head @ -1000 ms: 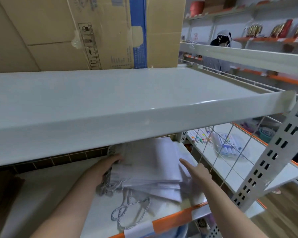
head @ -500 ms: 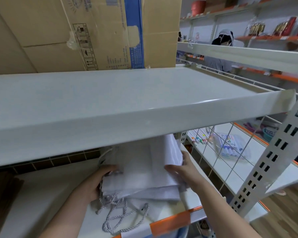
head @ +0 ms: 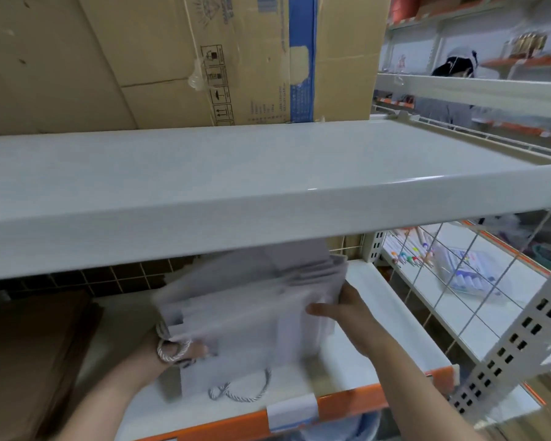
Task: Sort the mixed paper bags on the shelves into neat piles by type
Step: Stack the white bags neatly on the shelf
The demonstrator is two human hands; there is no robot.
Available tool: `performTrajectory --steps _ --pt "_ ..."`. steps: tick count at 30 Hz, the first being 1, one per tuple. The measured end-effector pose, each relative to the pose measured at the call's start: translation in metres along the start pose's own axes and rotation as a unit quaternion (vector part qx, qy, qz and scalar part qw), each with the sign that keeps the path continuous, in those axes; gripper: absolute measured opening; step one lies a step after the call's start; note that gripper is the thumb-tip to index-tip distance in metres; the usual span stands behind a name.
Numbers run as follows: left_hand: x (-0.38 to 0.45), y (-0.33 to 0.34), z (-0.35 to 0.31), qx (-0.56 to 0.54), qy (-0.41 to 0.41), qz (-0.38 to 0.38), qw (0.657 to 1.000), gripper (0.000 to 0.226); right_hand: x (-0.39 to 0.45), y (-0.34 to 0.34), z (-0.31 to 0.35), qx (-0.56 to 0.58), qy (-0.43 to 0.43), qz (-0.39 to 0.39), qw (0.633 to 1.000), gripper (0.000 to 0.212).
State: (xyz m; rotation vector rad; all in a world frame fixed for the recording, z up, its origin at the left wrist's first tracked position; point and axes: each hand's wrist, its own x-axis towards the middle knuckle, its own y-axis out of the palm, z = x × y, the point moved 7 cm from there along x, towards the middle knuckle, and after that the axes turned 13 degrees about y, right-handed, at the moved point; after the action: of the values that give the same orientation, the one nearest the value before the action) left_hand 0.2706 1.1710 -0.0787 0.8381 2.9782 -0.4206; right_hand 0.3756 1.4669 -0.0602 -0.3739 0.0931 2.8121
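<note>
Both hands, left hand (head: 172,348) and right hand (head: 347,308), now clamp the stack of white paper bags (head: 252,300) (previously loose), lifting it off the lower shelf (head: 392,338); one pile gathered.

The stack of white paper bags (head: 252,300) is now lifted and tipped up off the lower shelf (head: 395,316). Both hands, left hand (head: 169,351) and right hand (head: 350,313), now grip its ends.

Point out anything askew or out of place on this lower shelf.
The stack of white paper bags, gripped by the left hand and right hand, is fanned and tilted, edges unaligned. One rope handle trails loose toward the shelf's orange front edge.
</note>
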Motion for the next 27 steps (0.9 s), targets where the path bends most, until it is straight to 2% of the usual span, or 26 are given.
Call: performTrajectory --steps 1,2,3,4,6,7,9,11,14,18,20,22,24,27 --pt "-0.007 -0.002 -0.009 0.017 0.015 0.000 1.000 0.005 0.000 0.004 0.004 0.004 -0.003 0.004 1.000 0.058" --pt "-0.004 -0.013 -0.011 0.046 0.045 -0.030 0.997 0.005 0.000 0.009 0.010 0.010 -0.005 0.008 1.000 0.058" --pt "-0.006 -0.018 -0.016 0.026 0.058 -0.052 0.997 0.004 0.001 0.013 0.014 0.016 -0.009 0.013 1.000 0.059" --pt "-0.009 -0.022 -0.024 0.001 0.056 -0.069 0.996 0.011 0.001 0.016 0.019 0.026 -0.016 0.017 0.999 0.059" --pt "-0.015 -0.026 -0.050 -0.017 0.099 -0.057 0.993 0.047 0.002 0.020 0.026 0.059 -0.030 0.029 0.997 0.062" --pt "-0.015 -0.026 -0.057 -0.026 0.098 -0.054 0.993 0.053 0.003 0.020 0.026 0.074 -0.032 0.034 0.996 0.065" --pt "-0.015 -0.014 -0.057 0.005 0.082 -0.011 0.997 0.035 0.002 0.021 0.021 0.078 -0.028 0.039 0.996 0.073" --pt "-0.016 -0.007 -0.039 0.089 0.037 0.020 0.995 0.049 0.001 0.021 0.006 0.054 -0.013 0.038 0.998 0.078" --pt "-0.024 -0.002 -0.016 0.128 0.007 0.020 0.992 0.050 -0.001 0.020 -0.013 0.021 0.023 0.034 0.999 0.080" --pt "-0.028 0.010 -0.014 0.148 0.012 0.059 0.987 0.046 -0.004 0.021 -0.015 -0.010 0.058 0.034 0.998 0.059" --pt "-0.025 0.004 -0.017 0.130 0.039 0.035 0.990 0.030 -0.004 0.022 -0.013 -0.016 0.069 0.031 0.997 0.047" --pt "-0.022 -0.004 -0.018 0.091 0.044 -0.004 0.995 0.042 -0.004 0.021 -0.011 -0.009 0.073 0.022 0.997 0.045" --pt "-0.020 -0.003 -0.023 0.024 0.014 -0.024 0.999 0.022 -0.004 0.022 -0.007 0.011 0.072 0.015 0.997 0.046" --pt "-0.014 -0.002 -0.049 -0.051 -0.005 -0.076 0.996 0.022 -0.001 0.024 -0.002 0.041 0.066 0.006 0.997 0.035"
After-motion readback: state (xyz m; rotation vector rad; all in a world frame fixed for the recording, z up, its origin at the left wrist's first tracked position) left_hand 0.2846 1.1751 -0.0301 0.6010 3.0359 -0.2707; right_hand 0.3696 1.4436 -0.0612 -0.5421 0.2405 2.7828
